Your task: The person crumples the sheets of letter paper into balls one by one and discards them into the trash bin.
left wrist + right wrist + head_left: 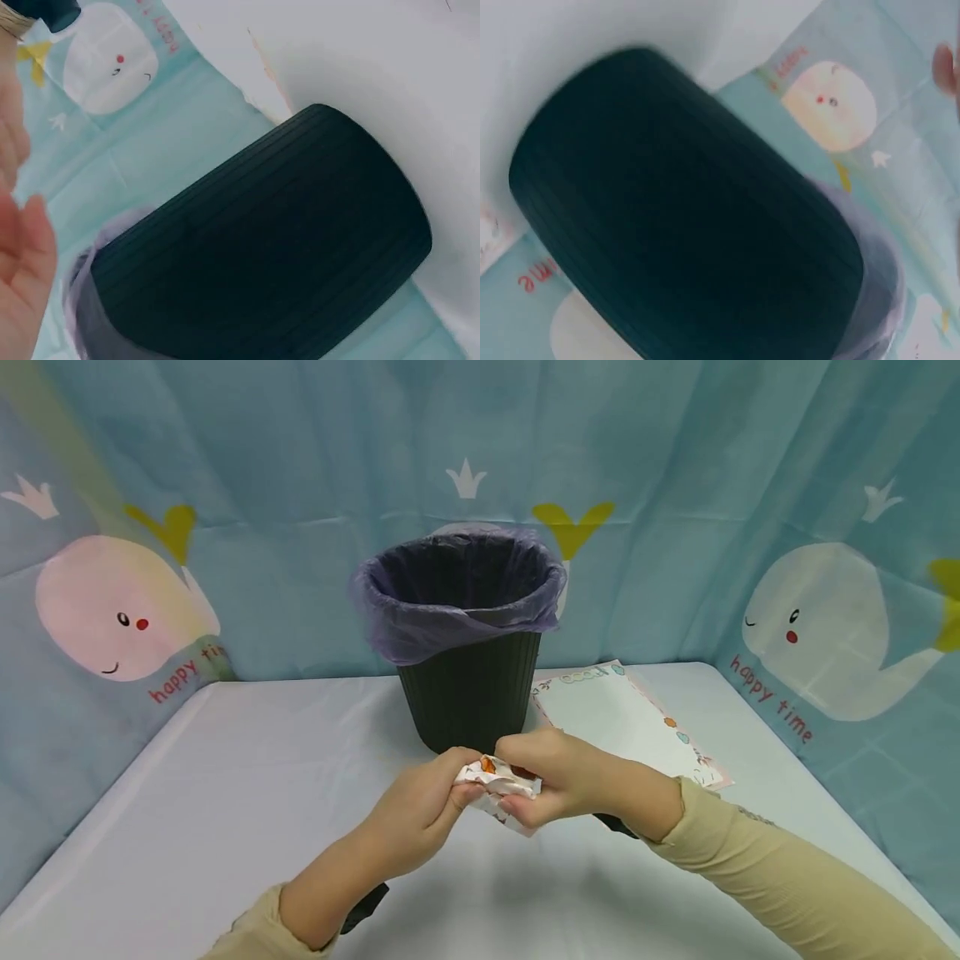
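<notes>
Both hands meet over the front of the table around a crumpled sheet of paper (495, 779), white with orange and pink printed bits. My left hand (412, 810) grips its left side, thumb toward me. The right hand (566, 777) holds the other side with curled fingers, and a loose corner of paper hangs below. Only part of the left hand (22, 262) shows at the edge of the left wrist view. Just a sliver of the right hand (946, 71) appears in the right wrist view, and the paper is hidden there.
Behind the hands stands a dark ribbed trash bin (472, 685) lined with a purple bag (442, 627). A flat sheet with a decorated border (626, 718) lies right of it on the white table (247, 793). Blue printed curtains (300, 468) enclose the back and sides.
</notes>
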Tool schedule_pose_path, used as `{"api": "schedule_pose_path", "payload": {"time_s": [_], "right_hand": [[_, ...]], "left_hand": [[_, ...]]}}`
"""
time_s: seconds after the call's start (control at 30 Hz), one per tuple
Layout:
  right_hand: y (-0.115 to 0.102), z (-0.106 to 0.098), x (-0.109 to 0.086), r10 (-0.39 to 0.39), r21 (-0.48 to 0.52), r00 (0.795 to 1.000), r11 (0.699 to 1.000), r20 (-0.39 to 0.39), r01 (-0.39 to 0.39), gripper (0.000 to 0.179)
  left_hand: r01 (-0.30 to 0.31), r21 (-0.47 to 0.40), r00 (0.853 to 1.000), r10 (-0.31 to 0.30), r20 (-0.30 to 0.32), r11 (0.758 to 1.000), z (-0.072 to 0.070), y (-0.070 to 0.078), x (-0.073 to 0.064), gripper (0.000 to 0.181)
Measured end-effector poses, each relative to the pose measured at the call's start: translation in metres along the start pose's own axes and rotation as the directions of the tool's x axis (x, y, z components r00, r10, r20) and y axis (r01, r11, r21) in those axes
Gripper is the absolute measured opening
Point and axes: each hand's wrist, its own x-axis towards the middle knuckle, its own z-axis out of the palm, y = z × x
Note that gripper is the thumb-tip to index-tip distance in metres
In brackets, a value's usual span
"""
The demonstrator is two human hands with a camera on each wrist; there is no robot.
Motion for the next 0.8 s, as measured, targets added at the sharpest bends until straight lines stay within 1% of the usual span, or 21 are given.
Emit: {"api": "schedule_pose_path", "payload": {"time_s": [0.03,0.07,0.1,0.13,0.17,0.2,0.23,0.27,0.3,0.33,0.37,0.43,0.5,0.53,0.57,0.6,0.63,0.73,0.8], "right_hand": [[0.0,0.003,0.0,-0.013,0.014,1.0,1.0,-0.016,0.013,0.016],[0.001,0.006,0.001,-0.031,0.033,0.999,0.999,-0.036,0.033,0.015],[0.001,0.01,0.001,-0.05,0.05,0.997,0.997,-0.062,0.053,0.015],[0.001,0.014,0.001,-0.076,0.063,0.993,0.995,-0.091,0.082,0.017],[0.002,0.017,0.0,-0.103,0.069,0.987,0.991,-0.121,0.112,0.02],[0.003,0.021,-0.001,-0.122,0.077,0.981,0.988,-0.148,0.134,0.023],[0.004,0.024,-0.002,-0.133,0.086,0.976,0.985,-0.172,0.149,0.025],[0.005,0.026,-0.003,-0.134,0.093,0.973,0.984,-0.19,0.154,0.026],[0.005,0.028,-0.005,-0.122,0.088,0.972,0.986,-0.203,0.142,0.028],[0.006,0.029,-0.006,-0.095,0.076,0.973,0.991,-0.211,0.113,0.028],[0.006,0.03,-0.008,-0.054,0.055,0.975,0.996,-0.214,0.067,0.029],[0.003,0.028,-0.01,0.058,-0.008,0.977,0.998,-0.206,-0.061,0.033],[-0.001,0.023,-0.012,0.159,-0.101,0.969,0.979,-0.19,-0.18,0.044],[-0.004,0.019,-0.013,0.196,-0.145,0.965,0.964,-0.174,-0.222,0.05],[-0.006,0.016,-0.013,0.223,-0.178,0.963,0.952,-0.154,-0.249,0.056],[-0.008,0.012,-0.014,0.242,-0.202,0.962,0.943,-0.13,-0.264,0.063],[-0.01,0.009,-0.014,0.251,-0.223,0.962,0.937,-0.107,-0.269,0.067],[-0.013,0.004,-0.014,0.25,-0.242,0.966,0.936,-0.06,-0.257,0.068],[-0.013,0.003,-0.012,0.246,-0.247,0.967,0.935,-0.06,-0.253,0.063]], "left_hand": [[-0.001,-0.03,1.0,0.0,-0.028,1.0,0.002,0.0,-0.001,0.021],[0.005,-0.08,0.999,-0.009,-0.052,0.997,0.004,0.0,-0.001,0.017],[-0.002,-0.15,0.997,-0.01,-0.075,0.989,0.006,-0.001,-0.001,0.012],[-0.016,-0.234,0.996,-0.006,-0.094,0.972,0.009,-0.001,0.0,0.01],[-0.03,-0.316,0.994,-0.004,-0.108,0.948,0.012,-0.001,0.001,0.009],[-0.041,-0.393,0.993,-0.006,-0.117,0.918,0.014,-0.002,0.002,0.01],[-0.04,-0.466,0.993,-0.017,-0.117,0.884,0.016,-0.003,0.003,0.012],[-0.036,-0.53,0.993,-0.027,-0.112,0.847,0.018,-0.005,0.005,0.013],[-0.034,-0.567,0.994,-0.032,-0.106,0.823,0.019,-0.007,0.005,0.015],[-0.018,-0.587,0.994,-0.048,-0.095,0.809,0.018,-0.009,0.006,0.016],[0.006,-0.599,0.994,-0.07,-0.083,0.801,0.017,-0.012,0.007,0.017],[0.062,-0.625,0.991,-0.12,-0.051,0.778,0.015,-0.018,0.008,0.02],[0.119,-0.645,0.984,-0.177,-0.026,0.755,0.011,-0.021,0.008,0.024],[0.146,-0.662,0.978,-0.207,-0.014,0.735,0.011,-0.022,0.008,0.025],[0.17,-0.68,0.973,-0.231,0.0,0.713,0.01,-0.023,0.008,0.027],[0.19,-0.692,0.967,-0.254,0.01,0.696,0.009,-0.022,0.008,0.029],[0.206,-0.697,0.962,-0.273,0.015,0.686,0.009,-0.022,0.008,0.031],[0.209,-0.695,0.959,-0.282,0.01,0.688,0.007,-0.018,0.007,0.033],[0.213,-0.679,0.959,-0.283,0.008,0.702,0.006,-0.014,0.008,0.034]]}}
